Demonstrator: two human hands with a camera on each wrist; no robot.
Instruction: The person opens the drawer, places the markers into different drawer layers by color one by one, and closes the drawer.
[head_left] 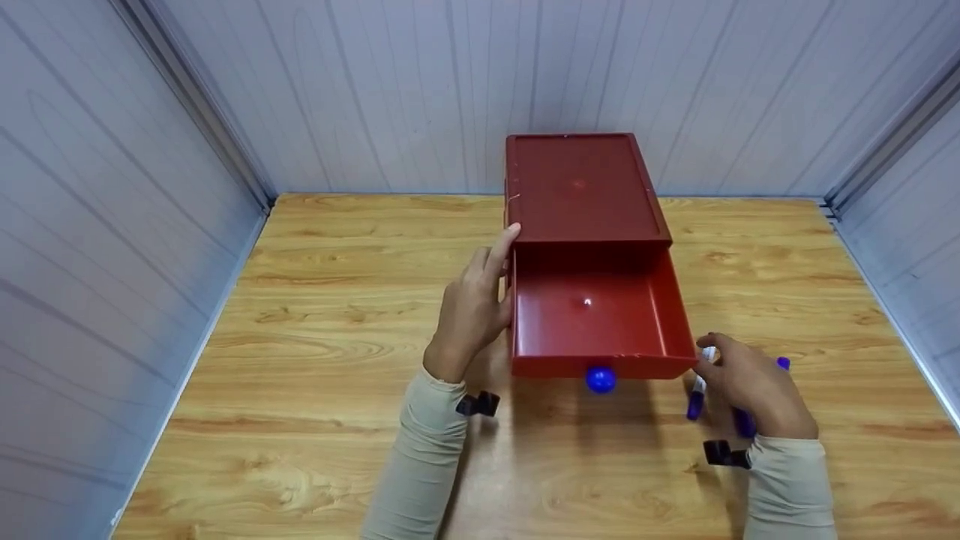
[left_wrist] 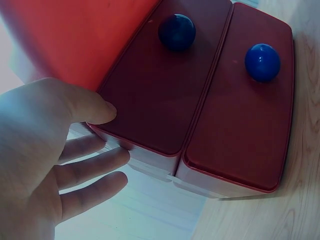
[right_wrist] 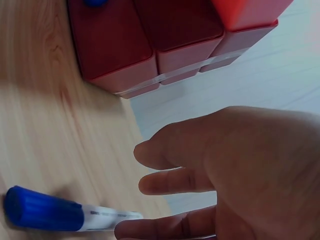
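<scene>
A blue-capped marker [head_left: 699, 390] lies on the wooden desk [head_left: 315, 352], just off the front right corner of the red drawer box [head_left: 581, 187], at about 4 o'clock from the open top drawer [head_left: 600, 315]. Its long axis runs roughly toward and away from the person, tilted slightly, with one blue end pointing back at the person. The right hand [head_left: 754, 386] is directly over it, fingers loosely spread and bent downward; in the right wrist view the fingertips [right_wrist: 150, 185] hover just above the barrel, and I cannot tell whether they already touch it. Something blue shows past the far side of that hand too, perhaps a second marker, mostly hidden.

The drawer stands pulled out toward the person, empty inside, its blue knob [head_left: 600, 379] at the front. A second drawer with its own knob [left_wrist: 176, 31] shows below in the left wrist view. The left hand [head_left: 472, 307] rests flat and open against the left side of the box, at 9 o'clock, thumb on the drawer's edge.
</scene>
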